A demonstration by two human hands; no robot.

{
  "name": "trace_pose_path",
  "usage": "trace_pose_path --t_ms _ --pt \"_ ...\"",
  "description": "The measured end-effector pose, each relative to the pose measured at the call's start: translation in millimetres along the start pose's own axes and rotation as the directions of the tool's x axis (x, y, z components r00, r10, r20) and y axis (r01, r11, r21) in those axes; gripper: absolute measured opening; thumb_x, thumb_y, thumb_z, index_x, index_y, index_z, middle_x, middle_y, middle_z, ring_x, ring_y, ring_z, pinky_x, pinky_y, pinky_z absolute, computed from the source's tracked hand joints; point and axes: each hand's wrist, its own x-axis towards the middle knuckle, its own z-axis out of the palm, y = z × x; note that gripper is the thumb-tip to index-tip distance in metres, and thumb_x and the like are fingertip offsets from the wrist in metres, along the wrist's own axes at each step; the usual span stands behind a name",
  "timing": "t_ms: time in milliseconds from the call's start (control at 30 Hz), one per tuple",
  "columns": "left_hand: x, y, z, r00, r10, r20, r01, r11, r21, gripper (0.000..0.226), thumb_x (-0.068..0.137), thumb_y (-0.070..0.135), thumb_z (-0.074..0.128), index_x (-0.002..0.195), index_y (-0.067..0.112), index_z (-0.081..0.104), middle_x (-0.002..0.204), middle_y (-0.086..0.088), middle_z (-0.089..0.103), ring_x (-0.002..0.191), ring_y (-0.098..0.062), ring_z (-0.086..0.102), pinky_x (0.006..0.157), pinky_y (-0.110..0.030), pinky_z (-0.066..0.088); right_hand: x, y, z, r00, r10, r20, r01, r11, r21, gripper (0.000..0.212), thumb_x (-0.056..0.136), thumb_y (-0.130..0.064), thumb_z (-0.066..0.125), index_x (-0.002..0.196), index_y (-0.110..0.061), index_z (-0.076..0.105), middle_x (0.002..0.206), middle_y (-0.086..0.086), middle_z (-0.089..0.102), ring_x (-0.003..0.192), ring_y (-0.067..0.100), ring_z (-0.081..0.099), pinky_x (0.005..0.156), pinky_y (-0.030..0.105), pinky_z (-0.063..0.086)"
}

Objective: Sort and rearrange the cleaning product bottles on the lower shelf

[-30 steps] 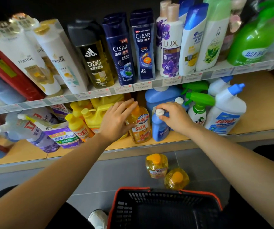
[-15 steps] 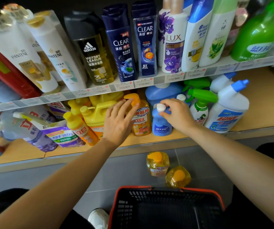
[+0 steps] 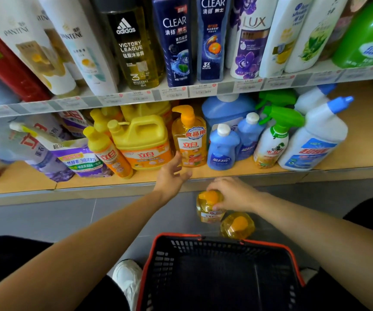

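On the lower shelf (image 3: 349,158) stand a yellow jug (image 3: 144,142), an orange pump bottle (image 3: 189,140), two small blue bottles (image 3: 222,149), a green-trigger spray (image 3: 273,140) and a white toilet cleaner (image 3: 315,140). My left hand (image 3: 173,173) hovers with loose fingers just in front of the orange pump bottle, holding nothing. Two yellow pump bottles stand on the floor. My right hand (image 3: 232,194) grips the nearer-to-shelf floor bottle (image 3: 208,209) around its orange pump top. The other floor bottle (image 3: 237,225) stands beside it, untouched.
An upper shelf of shampoo bottles (image 3: 174,41) overhangs the lower shelf. Purple refill pouches (image 3: 80,160) lie at the lower shelf's left. A black basket with an orange rim (image 3: 221,272) sits on the grey floor below my arms, next to a white shoe (image 3: 128,274).
My right hand left the small blue bottle on the shelf and dropped to the floor, taking hold of a yellow pump bottle. My left hand drew back from the orange bottle.
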Motion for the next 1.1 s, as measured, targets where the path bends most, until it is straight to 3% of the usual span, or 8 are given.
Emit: trace_pose_path --t_ms 233,400,500,667,767,833,967,1100 --pt "20 -3 -8 0.994 -0.015 0.106 0.010 0.999 0.051 0.091 0.093 0.008 0.072 0.162 0.024 0.016 0.158 0.006 0.042 0.131 -0.019 0.052 0.107 -0.037 0.049 8 -2 9 1.000 0.029 0.001 -0.029 0.999 0.025 0.039 0.086 -0.033 0.075 0.122 -0.024 0.063 0.124 -0.002 0.063 0.114 0.020 0.058 0.097 0.040 0.049" --pt "18 -11 -25 0.998 -0.005 0.059 -0.006 0.981 0.196 0.067 0.090 0.018 0.075 0.150 0.018 0.047 0.138 0.004 0.060 0.110 -0.016 0.064 0.090 -0.029 0.053 9 3 -4 0.999 0.042 -0.013 -0.041 0.996 0.085 0.020 0.089 -0.030 0.073 0.107 -0.024 0.067 0.107 -0.002 0.069 0.102 0.017 0.062 0.085 0.034 0.052" --pt "9 -14 -26 0.985 0.011 0.169 -0.062 0.954 0.295 0.057 0.087 0.017 0.076 0.140 0.017 0.057 0.131 -0.001 0.067 0.109 -0.014 0.065 0.095 -0.034 0.056 12 -3 -20 0.999 -0.001 -0.053 0.006 0.996 0.092 0.014 0.089 -0.032 0.073 0.100 -0.026 0.066 0.095 -0.007 0.068 0.092 0.013 0.062 0.075 0.030 0.052" --pt "-13 -14 -17 0.923 0.044 0.381 -0.174 0.933 0.314 0.088 0.069 0.045 0.090 0.146 0.033 0.048 0.134 0.015 0.062 0.119 -0.009 0.059 0.092 -0.030 0.054 11 -14 -69 0.967 -0.015 -0.254 0.078 0.968 0.240 0.013 0.085 -0.031 0.076 0.094 -0.022 0.071 0.078 -0.007 0.070 0.076 0.001 0.064 0.063 0.021 0.048" --pt "-16 -1 -12 0.950 0.143 0.277 -0.205 0.956 0.210 0.092 0.064 0.049 0.093 0.143 0.038 0.046 0.123 0.023 0.064 0.110 0.000 0.063 0.088 -0.023 0.057 7 -17 -93 0.939 0.025 -0.343 0.139 0.883 0.448 0.019 0.083 -0.021 0.079 0.101 -0.017 0.074 0.088 -0.010 0.076 0.081 0.004 0.072 0.072 0.026 0.060" --pt "-11 8 -13 0.962 0.172 0.211 -0.216 0.953 0.211 0.087 0.064 0.046 0.094 0.137 0.031 0.050 0.121 0.014 0.068 0.107 -0.003 0.065 0.089 -0.031 0.060 7 -20 -99 0.934 0.035 -0.357 0.174 0.826 0.536 0.026 0.083 -0.016 0.079 0.108 -0.020 0.073 0.086 -0.018 0.075 0.084 0.002 0.073 0.072 0.021 0.060" --pt "-7 16 -18 0.970 0.178 0.167 -0.219 0.937 0.272 0.082 0.061 0.047 0.094 0.128 0.022 0.053 0.121 0.006 0.068 0.108 -0.012 0.066 0.090 -0.044 0.059 6 -25 -96 0.917 0.040 -0.396 0.206 0.803 0.560 0.038 0.084 -0.014 0.078 0.122 -0.015 0.069 0.097 -0.016 0.071 0.091 -0.002 0.071 0.076 0.015 0.056" --pt "-9 21 -26 0.964 0.239 0.116 -0.264 0.915 0.305 0.076 0.060 0.052 0.092 0.121 0.022 0.057 0.113 0.011 0.068 0.101 -0.008 0.065 0.085 -0.041 0.060 -1 -22 -95 0.911 0.046 -0.410 0.200 0.820 0.536 0.056 0.082 -0.021 0.081 0.134 -0.021 0.060 0.112 -0.010 0.068 0.095 0.000 0.068 0.080 0.019 0.056"
